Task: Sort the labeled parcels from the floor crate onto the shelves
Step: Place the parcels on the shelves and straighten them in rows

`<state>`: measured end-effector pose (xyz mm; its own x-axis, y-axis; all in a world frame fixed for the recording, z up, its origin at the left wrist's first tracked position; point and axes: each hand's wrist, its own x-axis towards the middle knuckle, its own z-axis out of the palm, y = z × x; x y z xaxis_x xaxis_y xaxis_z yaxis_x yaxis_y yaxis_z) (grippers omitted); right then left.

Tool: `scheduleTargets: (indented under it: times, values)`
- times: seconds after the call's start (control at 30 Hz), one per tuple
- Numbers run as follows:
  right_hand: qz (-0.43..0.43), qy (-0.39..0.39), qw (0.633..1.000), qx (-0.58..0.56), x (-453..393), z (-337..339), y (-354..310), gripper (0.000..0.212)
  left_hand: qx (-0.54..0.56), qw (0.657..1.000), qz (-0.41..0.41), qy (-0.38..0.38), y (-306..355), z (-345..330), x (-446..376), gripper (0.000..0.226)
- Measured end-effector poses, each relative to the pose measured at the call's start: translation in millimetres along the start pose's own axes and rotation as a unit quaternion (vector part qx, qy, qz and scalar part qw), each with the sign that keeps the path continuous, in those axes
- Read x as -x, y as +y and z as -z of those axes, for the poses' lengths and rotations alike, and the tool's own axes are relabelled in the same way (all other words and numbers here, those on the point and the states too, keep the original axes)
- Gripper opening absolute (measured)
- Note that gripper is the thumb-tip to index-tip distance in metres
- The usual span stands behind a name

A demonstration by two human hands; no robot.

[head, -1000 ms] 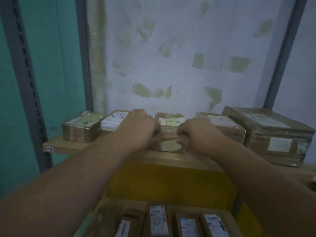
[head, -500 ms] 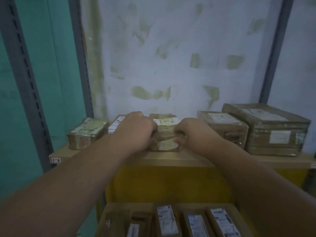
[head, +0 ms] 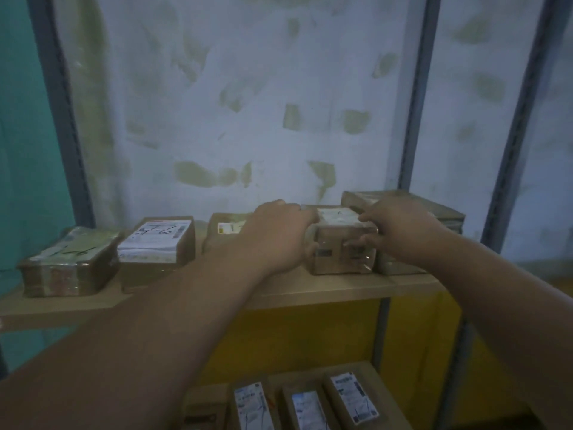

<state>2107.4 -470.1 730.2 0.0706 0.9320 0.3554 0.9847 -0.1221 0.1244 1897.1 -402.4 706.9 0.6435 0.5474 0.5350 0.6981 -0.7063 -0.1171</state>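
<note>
A brown taped parcel (head: 339, 248) with a pale label on top stands on the wooden shelf (head: 310, 291). My left hand (head: 279, 235) clasps its left side, and my right hand (head: 400, 228) holds its right side with fingers across the front face. Just left of it, partly behind my left forearm, sits the small parcel with the "1-6" label (head: 224, 231). A larger wrapped parcel (head: 446, 214) lies to the right, touching the held one and partly hidden by my right hand.
Two more parcels rest at the shelf's left end: a white-labelled one (head: 158, 243) and a greenish one (head: 68, 262). Several labelled parcels (head: 353, 395) stand upright on a lower level. Grey shelf posts (head: 415, 119) rise at both sides before a patchy wall.
Both hands have let go of the "1-6" parcel and moved right onto the neighbouring parcel. The view has swung to the right.
</note>
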Motion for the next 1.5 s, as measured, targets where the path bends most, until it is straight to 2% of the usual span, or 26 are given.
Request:
scheduleTargets:
  times: [0.1,0.2,0.27,0.4,0.53,0.77,0.93,1.2,1.33,1.4,1.5]
  values:
    - [0.039,0.021,0.999,0.004,-6,-10,6,0.033,0.001,1.0,0.019,-0.014,12,-16,-25,0.06]
    - [0.06,0.029,0.998,0.021,-16,-21,14,0.027,0.045,0.996,0.053,-0.052,18,-29,-41,0.068]
    - [0.078,0.031,0.996,0.027,-20,-24,15,0.023,0.078,0.992,0.079,-0.059,19,-34,-44,0.063]
    - [0.124,0.052,0.991,0.007,-23,-24,18,0.011,0.076,0.988,0.123,-0.048,26,-31,-39,0.056]
    - [0.164,0.088,0.982,-0.017,-23,-26,12,0.014,0.049,0.985,0.16,-0.047,27,-17,-22,0.055]
    - [0.17,0.089,0.979,-0.064,-29,-33,10,0.017,0.032,0.984,0.167,-0.053,30,-9,-11,0.056]
    - [0.155,0.086,0.98,-0.091,-26,-35,9,0.023,0.025,0.988,0.137,-0.069,23,-6,-14,0.054]
    - [0.073,0.153,0.977,-0.129,6,-35,36,0.039,-0.008,0.992,0.09,-0.085,3,-8,-24,0.046]
    - [0.019,0.177,0.974,-0.139,26,-36,71,0.034,-0.047,0.997,0.046,-0.047,6,-12,-35,0.056]
    - [-0.008,0.178,0.975,-0.135,33,-39,87,0.037,-0.02,0.999,0.032,-0.021,16,-14,-45,0.057]
    - [-0.025,0.167,0.98,-0.106,33,-34,111,0.047,0.028,0.999,-0.003,-0.029,45,-18,-70,0.055]
